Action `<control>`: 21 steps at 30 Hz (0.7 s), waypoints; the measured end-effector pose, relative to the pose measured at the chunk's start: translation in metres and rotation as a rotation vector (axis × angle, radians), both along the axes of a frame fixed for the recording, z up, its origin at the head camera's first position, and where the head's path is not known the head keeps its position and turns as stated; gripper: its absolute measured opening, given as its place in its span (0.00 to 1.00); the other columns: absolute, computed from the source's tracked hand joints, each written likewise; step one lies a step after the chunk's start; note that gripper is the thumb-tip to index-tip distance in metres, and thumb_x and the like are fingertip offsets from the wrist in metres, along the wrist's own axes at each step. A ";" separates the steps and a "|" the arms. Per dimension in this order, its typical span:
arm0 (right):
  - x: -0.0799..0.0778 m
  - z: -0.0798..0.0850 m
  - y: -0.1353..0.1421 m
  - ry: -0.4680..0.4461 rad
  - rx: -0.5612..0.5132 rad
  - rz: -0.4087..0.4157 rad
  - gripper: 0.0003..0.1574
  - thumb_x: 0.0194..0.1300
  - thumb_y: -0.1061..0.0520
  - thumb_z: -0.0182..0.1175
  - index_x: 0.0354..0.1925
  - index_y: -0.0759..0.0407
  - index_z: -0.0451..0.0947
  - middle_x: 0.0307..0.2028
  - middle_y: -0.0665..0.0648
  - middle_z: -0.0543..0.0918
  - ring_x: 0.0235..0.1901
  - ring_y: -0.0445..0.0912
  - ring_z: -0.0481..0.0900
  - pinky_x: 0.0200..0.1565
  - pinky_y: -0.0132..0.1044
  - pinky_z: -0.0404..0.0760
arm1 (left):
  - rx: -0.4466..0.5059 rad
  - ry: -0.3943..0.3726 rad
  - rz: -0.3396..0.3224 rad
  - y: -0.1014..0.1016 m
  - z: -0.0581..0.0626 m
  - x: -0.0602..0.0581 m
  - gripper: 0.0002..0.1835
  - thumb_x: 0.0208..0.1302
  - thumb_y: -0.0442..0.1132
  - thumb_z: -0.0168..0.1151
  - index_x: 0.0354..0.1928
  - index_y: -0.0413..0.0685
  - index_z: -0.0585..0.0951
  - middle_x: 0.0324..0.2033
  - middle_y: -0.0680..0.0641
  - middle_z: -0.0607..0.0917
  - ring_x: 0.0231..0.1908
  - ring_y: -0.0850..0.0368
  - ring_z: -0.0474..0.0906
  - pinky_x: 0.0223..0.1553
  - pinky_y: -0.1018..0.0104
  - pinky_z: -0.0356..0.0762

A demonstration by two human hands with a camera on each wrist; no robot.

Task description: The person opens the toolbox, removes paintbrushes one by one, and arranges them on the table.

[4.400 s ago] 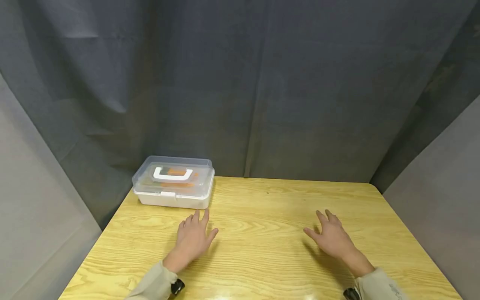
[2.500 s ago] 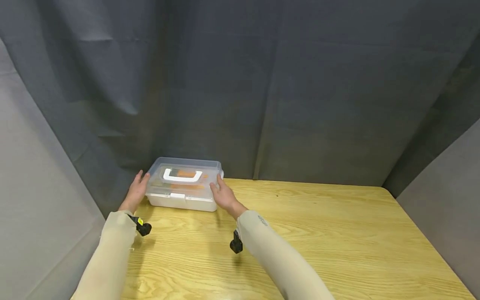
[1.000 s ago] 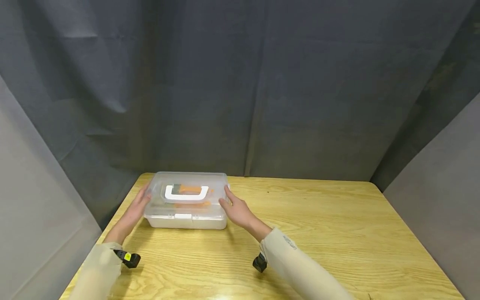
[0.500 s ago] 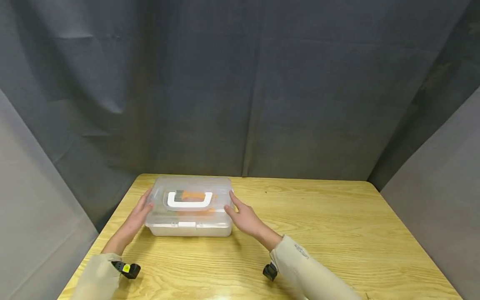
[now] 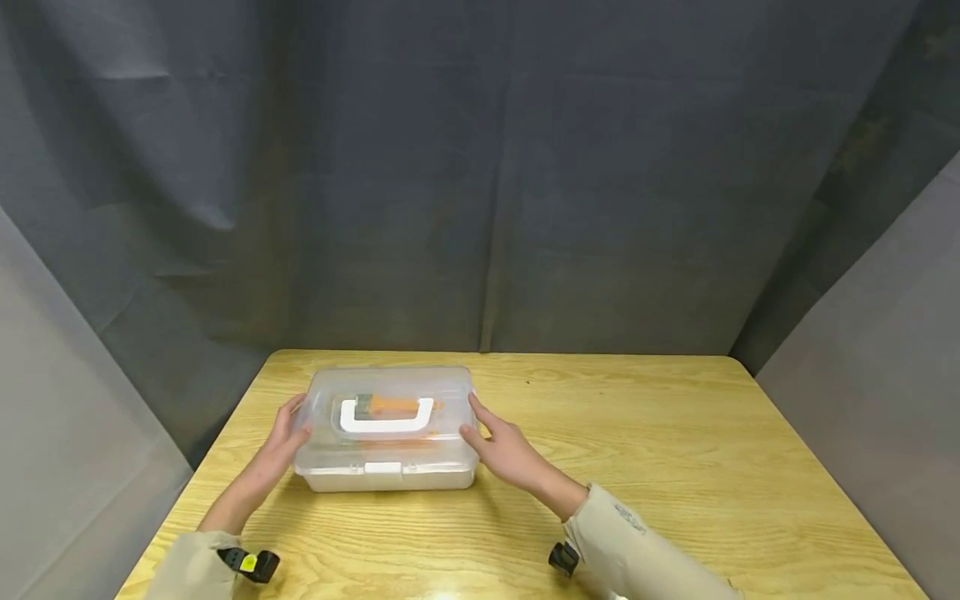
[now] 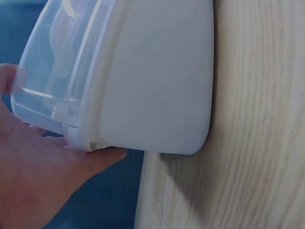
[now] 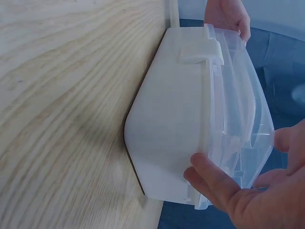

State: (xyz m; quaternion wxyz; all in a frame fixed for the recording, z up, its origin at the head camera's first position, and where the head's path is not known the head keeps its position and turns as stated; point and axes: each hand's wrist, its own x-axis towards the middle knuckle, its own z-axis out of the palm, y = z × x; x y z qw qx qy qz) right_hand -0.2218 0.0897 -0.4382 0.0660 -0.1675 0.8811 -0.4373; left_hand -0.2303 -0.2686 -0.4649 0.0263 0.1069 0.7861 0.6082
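Note:
A plastic storage box (image 5: 386,452) with a clear lid and white base sits on the left part of the table, its lid closed. My left hand (image 5: 272,454) grips its left end, thumb on the lid edge and fingers round the side. Opposite it, my right hand (image 5: 510,454) holds the right end; in the right wrist view its fingers (image 7: 214,183) curl over the rim. The white carrying handle (image 5: 386,426) lies on the lid, and the front latch (image 5: 384,469) is down. Through the lid shows an orange-handled item with a grey end (image 5: 393,406).
The wood-grain table (image 5: 637,450) stretches to the right of the box. A dark curtain (image 5: 600,208) hangs along its back edge, with pale panels (image 5: 67,417) at both sides. Black wrist cameras (image 5: 258,567) sit below each hand.
Both hands, first apart over the table, took hold of the box's ends at the back left. They have brought it toward me and slightly right, away from the curtain.

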 end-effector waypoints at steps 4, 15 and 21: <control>0.005 -0.002 0.005 0.013 -0.003 0.010 0.39 0.73 0.42 0.45 0.74 0.56 0.48 0.68 0.64 0.59 0.46 0.54 0.81 0.52 0.48 0.75 | -0.014 -0.004 -0.011 0.003 0.001 0.007 0.34 0.73 0.35 0.40 0.72 0.37 0.37 0.69 0.26 0.39 0.68 0.29 0.35 0.63 0.36 0.36; 0.018 -0.007 0.017 0.024 -0.028 0.039 0.40 0.73 0.42 0.46 0.74 0.56 0.47 0.67 0.66 0.60 0.45 0.50 0.82 0.42 0.40 0.80 | -0.068 -0.034 -0.052 0.007 -0.001 0.020 0.37 0.75 0.42 0.41 0.74 0.43 0.33 0.71 0.33 0.32 0.68 0.33 0.25 0.62 0.34 0.28; 0.024 -0.008 0.022 0.011 -0.041 0.044 0.40 0.73 0.42 0.46 0.74 0.56 0.47 0.68 0.68 0.59 0.45 0.49 0.82 0.40 0.38 0.81 | -0.102 -0.035 -0.049 0.011 0.001 0.026 0.36 0.75 0.42 0.41 0.74 0.44 0.34 0.72 0.35 0.32 0.69 0.34 0.26 0.63 0.35 0.28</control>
